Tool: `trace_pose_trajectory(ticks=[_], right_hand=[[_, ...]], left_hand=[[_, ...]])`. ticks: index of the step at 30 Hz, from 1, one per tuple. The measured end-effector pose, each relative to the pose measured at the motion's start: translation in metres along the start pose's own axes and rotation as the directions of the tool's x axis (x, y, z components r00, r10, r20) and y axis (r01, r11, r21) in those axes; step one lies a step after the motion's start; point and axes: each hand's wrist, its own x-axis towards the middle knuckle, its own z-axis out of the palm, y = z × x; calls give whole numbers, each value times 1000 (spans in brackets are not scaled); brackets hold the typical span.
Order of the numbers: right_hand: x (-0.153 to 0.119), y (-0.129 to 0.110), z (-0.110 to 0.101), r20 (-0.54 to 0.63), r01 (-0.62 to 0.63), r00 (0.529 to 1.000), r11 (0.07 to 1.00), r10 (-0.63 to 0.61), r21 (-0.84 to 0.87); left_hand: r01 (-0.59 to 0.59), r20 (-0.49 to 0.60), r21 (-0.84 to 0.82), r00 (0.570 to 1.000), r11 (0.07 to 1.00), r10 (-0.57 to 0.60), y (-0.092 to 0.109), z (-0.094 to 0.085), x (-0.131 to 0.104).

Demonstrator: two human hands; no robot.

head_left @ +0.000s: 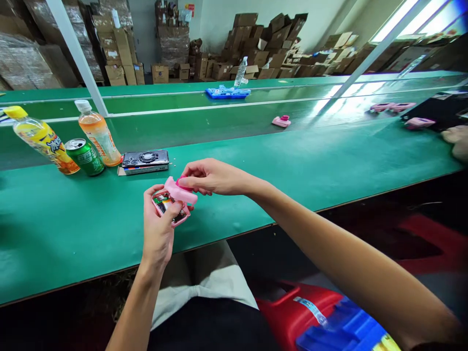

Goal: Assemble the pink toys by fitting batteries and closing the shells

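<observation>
My left hand point(161, 219) is closed around an open pink toy camera housing point(173, 223), its thumb over the inside. A green circuit board and other small parts show in it. My right hand point(210, 178) pinches the pink camera cover point(181, 194) by its magenta round piece, partly hidden by the fingers. The cover is tilted over the upper part of the housing, and whether the two touch cannot be made out. Just beyond my hands, a dark phone point(146, 157) rests on a small flat box point(146, 169) on the green table point(241, 214).
At left stand a yellow-capped bottle point(44, 141), a green can point(85, 157) and an orange drink bottle point(98, 134). A pink camera part point(281, 121) lies on the belt. Farther back is a blue tray point(227, 92). Another person's hand point(457, 139) is at right near more pink cameras.
</observation>
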Motion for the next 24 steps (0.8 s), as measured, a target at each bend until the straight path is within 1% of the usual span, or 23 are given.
trace_pose_trajectory(ticks=[3, 5, 7, 9, 10, 11, 12, 14, 15, 16, 17, 19, 21, 22, 24], right_hand=[[-2, -5, 0, -2, 4, 1000, 1000, -4, -25], [-4, -6, 0, -13, 2, 1000, 999, -3, -45], [-3, -3, 2, -47, -10, 999, 998, 7, -65], [-1, 1, 6, -101, -41, 994, 995, 32, -86], [0, 3, 9, -138, -63, 989, 992, 48, -106], [2, 4, 12, -182, -85, 982, 987, 60, -134], [4, 4, 15, -224, -107, 972, 979, 67, -171], [6, 1, 20, -293, -146, 954, 958, 70, -246], [8, -1, 22, -313, -159, 947, 949, 68, -274], [8, -4, 23, -321, -165, 945, 942, 66, -292], [9, -7, 25, -322, -169, 944, 938, 66, -304], [11, -14, 28, -334, -190, 940, 926, 75, -326], [13, -20, 31, -370, -227, 925, 905, 85, -361], [14, -23, 33, -389, -247, 917, 891, 88, -381], [17, -29, 35, -410, -261, 909, 867, 74, -424]], left_hand=[[-44, -57, 87, 997, 995, 49, 0, 0, 2], [-46, -97, 78, 994, 996, 53, 0, 0, 3], [-63, -105, 81, 992, 995, 71, -2, 0, 4], [-136, -106, 178, 982, 975, 157, -7, 0, 3], [-198, -103, 258, 968, 945, 231, -10, 0, 4], [-275, -90, 350, 942, 895, 324, -13, 0, 4], [-358, -66, 439, 902, 824, 427, -16, 1, 4], [-504, 1, 545, 800, 670, 600, -20, 2, 5], [-550, 22, 556, 760, 623, 650, -21, 3, 5], [-572, 27, 546, 742, 612, 670, -22, 4, 5], [-572, 22, 520, 751, 634, 660, -22, 5, 5], [-525, 10, 467, 808, 711, 590, -22, 5, 5], [-467, 16, 459, 855, 756, 519, -20, 4, 6], [-449, 20, 463, 868, 765, 497, -20, 3, 7], [-438, 19, 450, 876, 778, 482, -18, 1, 10]])
